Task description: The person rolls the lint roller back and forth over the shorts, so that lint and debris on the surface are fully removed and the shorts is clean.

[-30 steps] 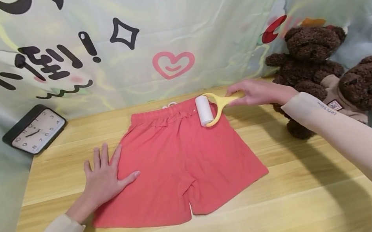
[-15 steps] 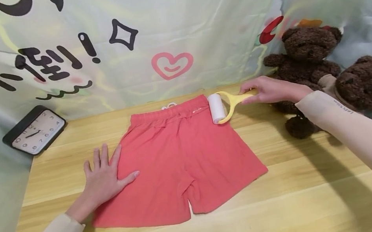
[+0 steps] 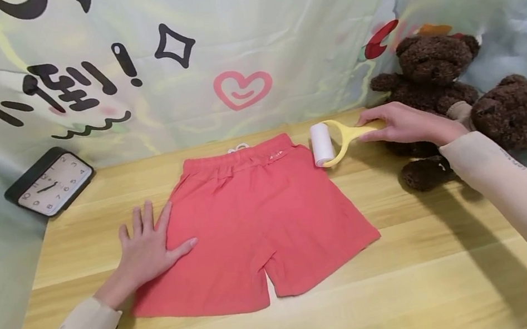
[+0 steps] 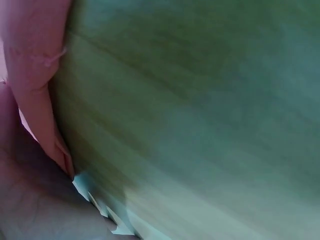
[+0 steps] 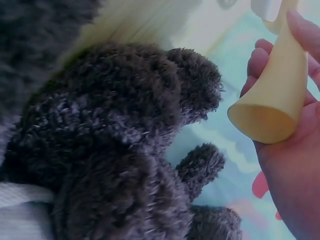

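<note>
Red shorts [image 3: 251,222] lie spread on the wooden table, waistband toward the back, with a white drawstring loop [image 3: 239,147] showing there. My left hand [image 3: 147,254] rests flat with fingers spread, thumb on the shorts and the other fingers along their left edge. In the head view my right hand [image 3: 404,122] grips the yellow handle of a lint roller [image 3: 322,145]. Its white roll is at the right end of the waistband, just past the fabric's edge. The right wrist view shows the flared, hollow end of the handle [image 5: 270,120] in the curled fingers.
Two brown teddy bears [image 3: 436,59] sit at the back right, close behind the right hand and forearm. A black-framed clock [image 3: 50,183] stands at the back left. A printed cloth backdrop [image 3: 302,41] hangs behind the wooden table [image 3: 340,316].
My right hand has carried the lint roller rightward, from on the shorts near the waistband to past their right edge. The left hand has stayed in place.
</note>
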The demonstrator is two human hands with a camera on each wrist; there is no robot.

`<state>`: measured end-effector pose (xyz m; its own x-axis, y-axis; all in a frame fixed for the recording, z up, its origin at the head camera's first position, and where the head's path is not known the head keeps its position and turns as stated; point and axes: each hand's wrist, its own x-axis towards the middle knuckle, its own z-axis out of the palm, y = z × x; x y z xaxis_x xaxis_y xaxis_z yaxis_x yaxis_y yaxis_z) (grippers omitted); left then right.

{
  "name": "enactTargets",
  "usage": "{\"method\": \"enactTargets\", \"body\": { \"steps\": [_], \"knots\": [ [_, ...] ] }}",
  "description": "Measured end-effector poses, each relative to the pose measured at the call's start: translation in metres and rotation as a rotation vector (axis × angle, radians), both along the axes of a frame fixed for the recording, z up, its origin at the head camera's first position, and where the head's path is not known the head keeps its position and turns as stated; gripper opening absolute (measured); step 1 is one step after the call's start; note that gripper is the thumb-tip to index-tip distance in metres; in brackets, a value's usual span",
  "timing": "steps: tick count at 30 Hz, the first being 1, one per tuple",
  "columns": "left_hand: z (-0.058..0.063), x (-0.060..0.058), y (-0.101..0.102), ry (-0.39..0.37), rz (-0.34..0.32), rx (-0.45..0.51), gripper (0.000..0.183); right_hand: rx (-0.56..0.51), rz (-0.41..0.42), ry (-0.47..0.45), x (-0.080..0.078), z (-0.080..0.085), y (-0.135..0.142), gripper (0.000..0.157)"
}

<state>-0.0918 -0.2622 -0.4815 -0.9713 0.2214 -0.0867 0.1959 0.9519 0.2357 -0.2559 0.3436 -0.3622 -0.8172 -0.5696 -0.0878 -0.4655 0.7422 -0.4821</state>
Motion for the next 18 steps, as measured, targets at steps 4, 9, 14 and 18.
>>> {"method": "enactTargets", "body": {
  "steps": [4,9,14,18],
  "knots": [
    [0.002,-0.002,0.0,0.001,0.001,0.014,0.114,-0.019,-0.044,0.034,0.009,0.0,0.001,0.011],
    [0.003,-0.001,0.0,-0.011,0.007,0.046,0.117,-0.095,-0.093,0.074,0.023,-0.004,-0.008,0.012],
    [0.002,0.009,-0.004,-0.009,-0.014,0.031,0.131,-0.171,-0.118,0.078,0.037,-0.008,-0.023,0.012],
    [0.002,0.022,-0.006,0.011,-0.026,0.03,0.137,-0.2,-0.122,0.101,0.046,-0.012,-0.035,0.012]
  ]
}}
